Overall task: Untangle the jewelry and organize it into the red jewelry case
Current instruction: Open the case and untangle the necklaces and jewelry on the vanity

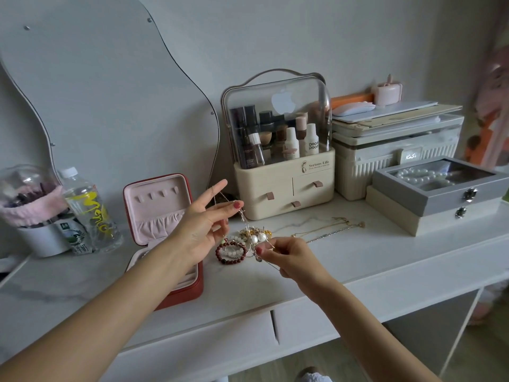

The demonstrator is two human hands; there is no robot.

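1. The jewelry pile (249, 239) sits on the table, just right of the red case (176, 244).
2. My left hand (203, 227) pinches a thin chain (220, 199), other fingers spread.
3. My right hand (286, 256) pinches another strand.
4. I think I'm still untangling; next, pull gently apart.
5. The red case is open; what's inside is hidden.

White tabletop (358, 260), jewelry case (176, 288), boxes (429, 213)
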